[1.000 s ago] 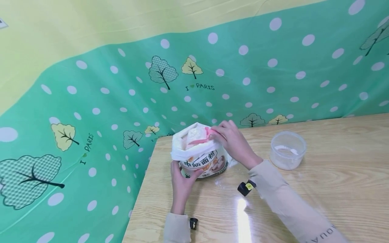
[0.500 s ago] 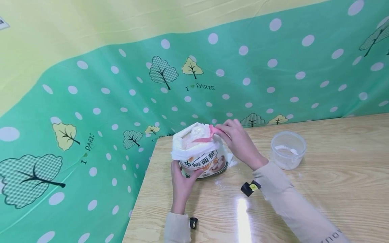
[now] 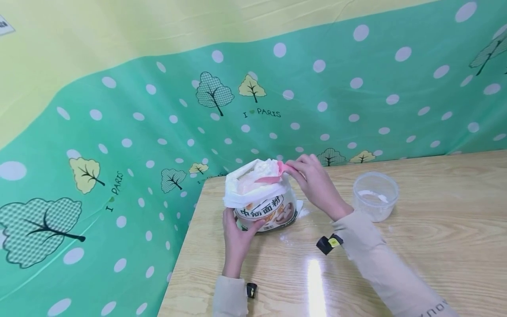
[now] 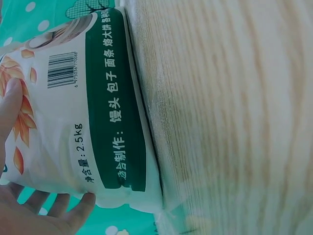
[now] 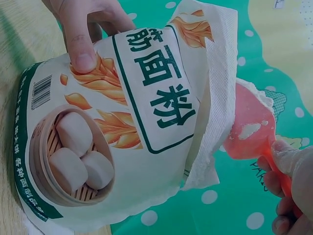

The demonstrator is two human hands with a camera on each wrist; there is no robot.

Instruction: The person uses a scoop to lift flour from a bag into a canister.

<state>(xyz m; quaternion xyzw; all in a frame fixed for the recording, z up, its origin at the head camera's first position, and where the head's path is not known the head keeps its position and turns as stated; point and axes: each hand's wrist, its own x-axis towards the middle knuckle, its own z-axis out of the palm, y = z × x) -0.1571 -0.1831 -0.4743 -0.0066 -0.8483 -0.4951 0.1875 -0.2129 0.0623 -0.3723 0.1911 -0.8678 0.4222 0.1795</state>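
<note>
On the far left, a green cloth [image 3: 130,110] with white dots and trees hangs down, and it runs behind the counter [image 3: 443,198] too. Next comes a light sleeve [image 3: 230,297], and the left hand [image 3: 237,233] sticks out of it. This hand holds the low part of a paper bag [image 3: 261,213], with its thumb on the front and its fingers round the side. The bag stands on the counter with its top open and folded down, and white powder shows inside. Its front has big green letters and a picture of buns. At the right side of the bag's mouth is a pink scoop [image 3: 282,168] with a heap of white powder in it. The right hand [image 3: 318,187] grips the scoop's handle. Some white powder [image 3: 287,240] lies on the counter by the bag. Farther right stands a round see-through tub [image 3: 390,204], with a bit of white inside.
</note>
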